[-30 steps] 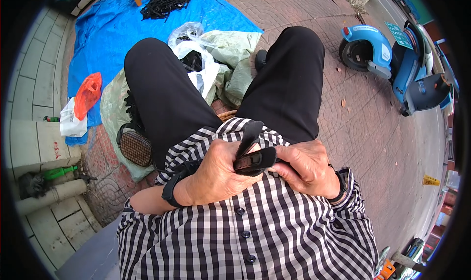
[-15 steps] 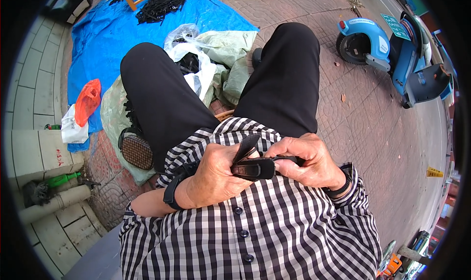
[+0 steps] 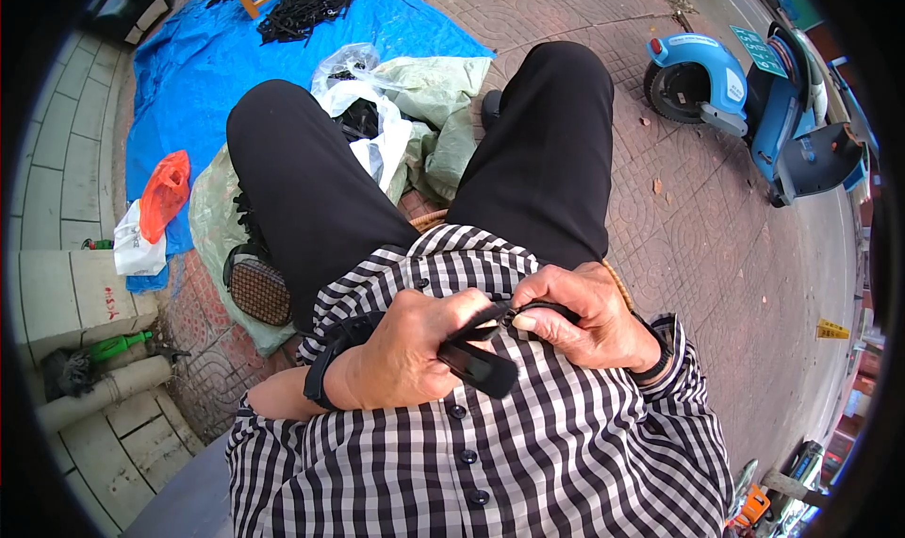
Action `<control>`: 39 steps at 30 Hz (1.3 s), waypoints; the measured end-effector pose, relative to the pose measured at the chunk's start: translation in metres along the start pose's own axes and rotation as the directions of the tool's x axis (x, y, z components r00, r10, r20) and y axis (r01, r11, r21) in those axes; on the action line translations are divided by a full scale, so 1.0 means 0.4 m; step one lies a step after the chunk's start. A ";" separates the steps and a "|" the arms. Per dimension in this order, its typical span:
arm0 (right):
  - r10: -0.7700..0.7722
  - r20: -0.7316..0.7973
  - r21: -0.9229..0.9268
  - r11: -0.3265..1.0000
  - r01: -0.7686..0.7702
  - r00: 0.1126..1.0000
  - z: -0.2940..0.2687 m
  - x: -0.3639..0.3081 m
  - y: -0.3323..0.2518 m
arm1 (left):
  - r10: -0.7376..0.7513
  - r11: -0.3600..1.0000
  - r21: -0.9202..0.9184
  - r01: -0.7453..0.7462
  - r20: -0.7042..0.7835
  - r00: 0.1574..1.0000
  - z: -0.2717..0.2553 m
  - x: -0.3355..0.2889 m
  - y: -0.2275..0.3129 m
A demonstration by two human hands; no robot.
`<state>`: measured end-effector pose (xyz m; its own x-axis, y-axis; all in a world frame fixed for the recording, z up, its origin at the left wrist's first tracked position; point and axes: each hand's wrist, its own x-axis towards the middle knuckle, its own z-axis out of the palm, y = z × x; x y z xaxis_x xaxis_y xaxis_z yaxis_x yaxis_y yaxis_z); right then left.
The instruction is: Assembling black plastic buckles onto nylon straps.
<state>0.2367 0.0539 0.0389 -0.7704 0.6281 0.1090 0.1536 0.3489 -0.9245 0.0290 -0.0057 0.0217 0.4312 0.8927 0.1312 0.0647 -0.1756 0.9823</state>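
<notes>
Left hand (image 3: 407,351) curled, right hand (image 3: 592,319) pinching thumb-to-finger, just beside it

We see black strap (image 3: 479,368) smooth, faintly shiny; checked shirt (image 3: 396,463) woven cloth; trousers (image 3: 547,151) matt cloth; tarp (image 3: 415,29) creased, glossy plastic; paving (image 3: 679,255) rough, matt.

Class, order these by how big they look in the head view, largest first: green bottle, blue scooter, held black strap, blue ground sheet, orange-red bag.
1. Blue ground sheet
2. Blue scooter
3. Orange-red bag and held black strap: too alike to rank
4. Green bottle
</notes>
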 end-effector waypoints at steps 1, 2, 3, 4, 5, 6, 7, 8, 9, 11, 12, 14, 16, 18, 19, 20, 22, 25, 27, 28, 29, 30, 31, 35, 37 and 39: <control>0.017 -0.002 -0.010 1.000 -0.017 1.000 0.002 0.000 -0.001 | -0.006 0.996 0.085 0.004 0.022 1.000 -0.004 -0.001 0.006; -0.001 -0.012 -0.013 1.000 0.001 1.000 0.005 0.001 0.002 | -0.006 0.996 0.085 0.004 0.021 1.000 0.000 0.000 0.012; -0.001 -0.012 -0.013 1.000 0.000 1.000 0.007 0.001 0.002 | 0.044 0.992 0.115 -0.041 -0.019 0.999 0.009 0.002 0.018; -0.026 -0.016 -0.019 0.999 0.025 1.000 0.008 0.001 0.002 | 0.094 0.985 0.147 -0.085 -0.059 0.994 0.013 0.002 0.020; -0.050 -0.022 -0.025 0.998 0.049 0.999 0.012 0.000 0.002 | 0.094 0.986 0.146 -0.085 -0.056 0.994 0.012 0.001 0.016; -0.048 -0.024 -0.025 0.999 0.048 0.999 0.016 0.000 0.005 | 0.092 0.986 0.140 -0.087 -0.032 0.995 0.009 -0.001 0.007; -0.081 -0.036 -0.076 0.994 0.078 0.996 0.022 -0.001 0.009 | 0.090 0.987 0.134 -0.089 -0.007 0.996 0.008 -0.003 -0.001; -0.116 -0.045 -0.126 0.986 0.109 0.992 0.025 -0.001 0.010 | 0.089 0.987 0.135 -0.087 -0.006 0.996 0.010 -0.006 -0.006; -0.116 -0.046 -0.125 0.986 0.109 0.992 0.026 -0.002 0.007 | 0.029 0.994 0.109 -0.026 -0.027 0.999 0.014 -0.011 -0.011; -0.130 -0.039 -0.290 0.950 0.113 0.991 0.027 -0.001 -0.001 | -0.031 0.996 0.082 0.035 -0.048 0.998 0.012 -0.009 -0.013; -0.140 -0.050 -0.274 0.954 0.122 0.989 0.024 0.000 -0.001 | -0.016 0.999 0.051 0.017 -0.019 1.000 0.007 -0.001 -0.012; -0.102 -0.028 -0.156 0.983 0.097 0.994 0.014 0.005 0.002 | 0.003 0.999 -0.050 -0.005 -0.033 0.999 0.011 -0.001 -0.016; -0.093 -0.024 -0.038 0.995 0.092 0.995 0.014 0.003 0.006 | -0.052 0.996 -0.070 0.051 -0.005 0.999 0.001 -0.001 -0.010; -0.103 -0.040 -0.004 0.995 0.103 0.994 0.017 0.008 0.007 | -0.151 0.970 -0.190 0.151 0.013 0.988 -0.006 -0.001 -0.006; -0.109 -0.054 0.031 0.993 0.111 0.993 0.018 0.010 0.008 | -0.151 0.971 -0.184 0.150 0.013 0.988 -0.006 0.001 -0.003; -0.107 -0.047 0.026 0.994 0.109 0.993 0.015 0.009 0.011 | -0.154 0.968 -0.197 0.154 0.013 0.988 -0.006 0.004 0.001; -0.108 -0.045 0.027 0.994 0.109 0.993 0.014 0.011 0.008 | -0.114 0.982 -0.148 0.116 0.021 0.993 -0.010 0.005 -0.009; -0.091 -0.043 0.049 0.994 0.093 0.995 0.014 0.008 0.012 | -0.204 0.973 -0.104 0.206 0.026 0.979 -0.011 0.010 0.000; -0.078 -0.041 0.071 0.994 0.081 0.996 0.014 0.007 0.010 | -0.187 0.978 -0.093 0.186 0.004 0.982 -0.007 0.009 -0.004; -0.059 -0.086 0.113 0.991 0.068 0.995 0.011 0.004 0.005 | -0.168 0.983 -0.082 0.166 -0.019 0.986 -0.006 0.008 -0.007; -0.039 -0.126 0.155 0.986 0.059 0.991 0.006 0.003 0.000 | -0.168 0.983 -0.082 0.166 -0.022 0.986 -0.004 0.008 -0.011; -0.010 -0.081 0.113 0.993 0.019 0.997 -0.022 -0.004 -0.008 | -0.152 0.986 -0.077 0.148 -0.044 0.987 -0.003 0.007 -0.015; 0.000 -0.186 0.219 0.975 0.041 0.983 -0.021 -0.015 0.001 | -0.136 0.989 -0.072 0.131 -0.065 0.989 -0.002 0.007 -0.019; 0.257 -0.410 0.668 0.738 0.096 0.875 -0.065 -0.014 0.001 | -0.055 0.993 -0.107 0.043 -0.104 0.993 0.007 0.002 -0.026; 0.325 -0.370 0.409 0.898 -0.161 0.870 -0.068 0.006 0.017 | 0.030 0.999 -0.021 -0.032 -0.083 0.996 0.003 0.002 -0.019; 0.260 -0.183 0.322 0.927 -0.192 0.948 -0.034 0.020 0.020 | -0.035 0.999 -0.036 0.032 -0.090 0.995 0.000 -0.002 -0.012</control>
<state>0.2400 0.0711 0.0373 -0.5775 0.8134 -0.0699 0.0909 -0.0209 -0.9956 0.0285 -0.0055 0.0169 0.3456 0.9321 0.1079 0.0464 -0.1319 0.9902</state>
